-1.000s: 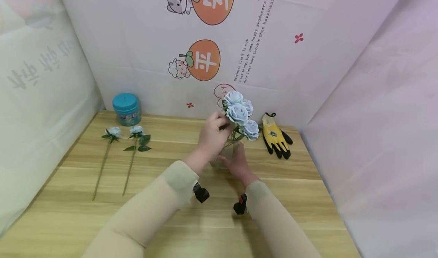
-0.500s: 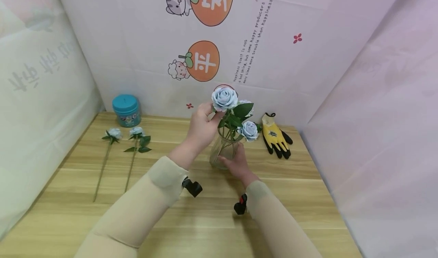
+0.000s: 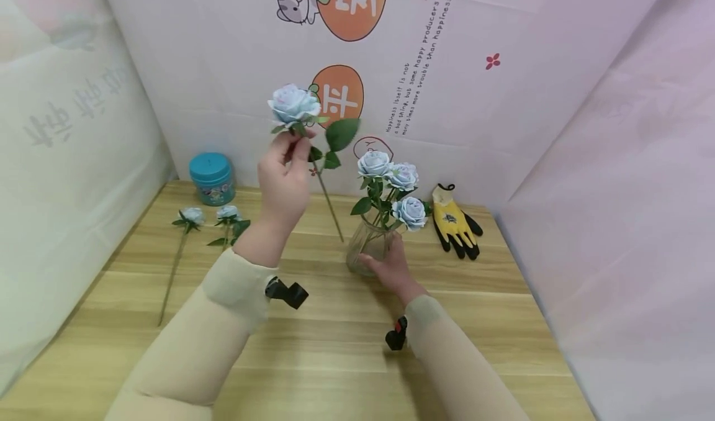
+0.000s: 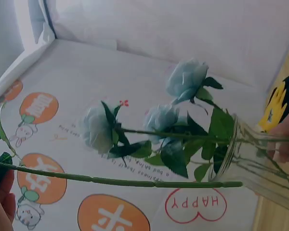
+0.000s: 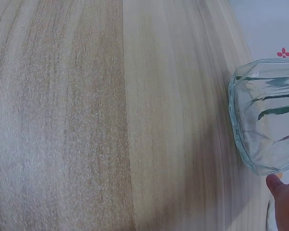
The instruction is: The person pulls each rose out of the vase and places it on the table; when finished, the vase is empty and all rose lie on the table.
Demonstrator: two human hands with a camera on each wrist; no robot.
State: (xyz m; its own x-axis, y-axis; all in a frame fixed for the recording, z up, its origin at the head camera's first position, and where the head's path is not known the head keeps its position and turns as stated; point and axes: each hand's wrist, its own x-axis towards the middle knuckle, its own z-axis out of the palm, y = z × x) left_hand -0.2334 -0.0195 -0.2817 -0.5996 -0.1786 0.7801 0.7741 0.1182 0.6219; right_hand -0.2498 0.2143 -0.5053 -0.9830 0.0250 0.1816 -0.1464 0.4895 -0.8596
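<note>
High in the head view, my left hand [image 3: 286,176] pinches a pale blue artificial rose [image 3: 293,104] just below its bloom. Its green stem [image 4: 120,182] slants down toward the vase, with the tip outside the glass and left of the rim. My right hand [image 3: 393,262] grips the clear glass vase [image 3: 363,250] low on its right side, thumb across the front. Three more blue roses [image 3: 410,213] with leaves stand in the vase. Through the faceted glass [image 5: 265,139] in the right wrist view, their stem ends show inside.
Two blue roses [image 3: 192,215] lie on the left of the wooden table [image 3: 313,359], one partly hidden behind my left arm. A turquoise lidded tub [image 3: 211,179] stands at the back left. To the right of the vase lies a yellow and black glove [image 3: 455,225]. Printed cloth walls [image 3: 447,54] enclose the table.
My left hand has lifted one rose up out of the vase and carried it left, its stem now free of the glass. My right hand has stayed on the vase.
</note>
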